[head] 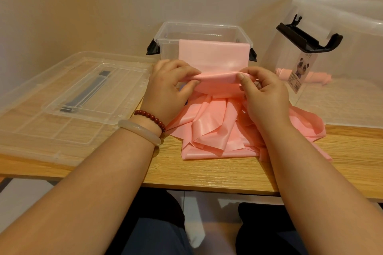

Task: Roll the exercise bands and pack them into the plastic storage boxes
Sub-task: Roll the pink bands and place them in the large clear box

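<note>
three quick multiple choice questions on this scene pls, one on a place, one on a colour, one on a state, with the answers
1. Where does the clear lid lie?
A) flat on the table, beside the left hand
B) propped against the wall
C) on the floor

2. What colour is the band that the left hand and right hand pinch?
A) blue
B) pink
C) green

3. The middle box is:
A) upright and open, no lid on
B) lidded and latched
C) turned upside down

Answers:
1 A, the lid lies flat on the wooden top next to the left hand.
2 B, the sheet between the fingers is pink.
3 A, its top is uncovered.
</note>
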